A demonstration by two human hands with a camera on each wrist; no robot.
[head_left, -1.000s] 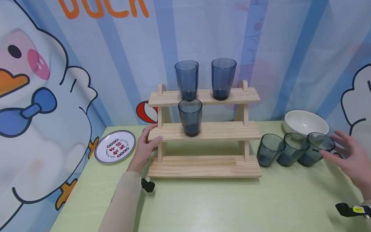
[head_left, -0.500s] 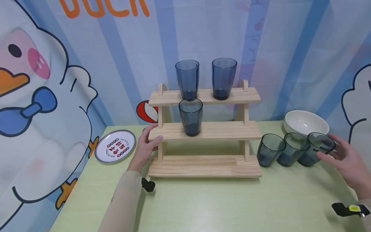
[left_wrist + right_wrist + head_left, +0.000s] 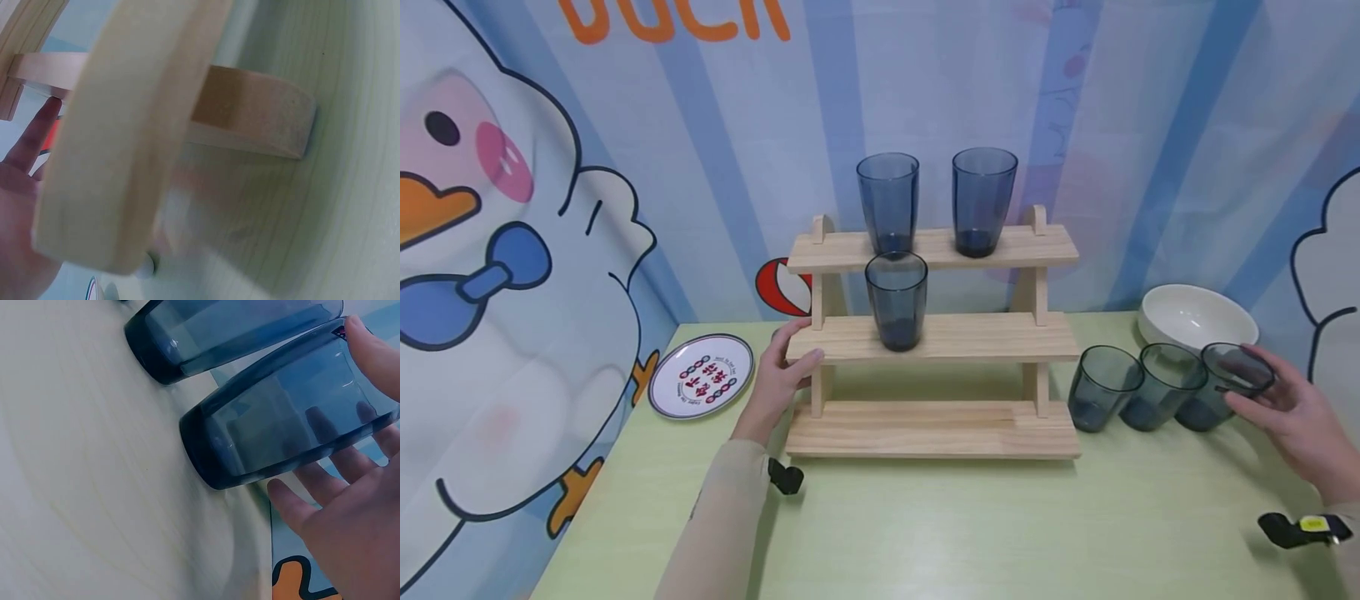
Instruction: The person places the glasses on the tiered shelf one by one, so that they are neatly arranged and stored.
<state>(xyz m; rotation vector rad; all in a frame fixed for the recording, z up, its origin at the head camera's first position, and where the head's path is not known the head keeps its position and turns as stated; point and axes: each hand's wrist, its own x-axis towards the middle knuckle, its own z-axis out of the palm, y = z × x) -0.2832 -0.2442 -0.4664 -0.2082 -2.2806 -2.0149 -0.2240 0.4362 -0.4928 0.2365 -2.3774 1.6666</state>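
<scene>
A three-tier wooden shelf [image 3: 992, 337] stands on the table, and my left hand [image 3: 777, 383] grips the left end of its middle board. The thumb lies along the front edge while the other fingers reach behind; the left wrist view shows part of this hand [image 3: 25, 219] past the board [image 3: 125, 137]. On the right, my right hand [image 3: 1296, 429] holds the rightmost of three blue-grey drinking glasses [image 3: 1206, 408] standing in a row. Its thumb [image 3: 375, 356] is by the rim, and fingertips show through the far side of the glass [image 3: 262, 419].
Two more blue glasses stand on the top board, the left one [image 3: 887, 204] and the right one [image 3: 983, 200]. Another glass [image 3: 897, 304] is on the middle board. A white bowl [image 3: 1195, 312] sits behind the row, and a printed plate [image 3: 700, 377] lies at left.
My right hand has moved left onto the rightmost glass, its thumb and fingers closing about the rim. The left hand keeps its hold on the shelf.
</scene>
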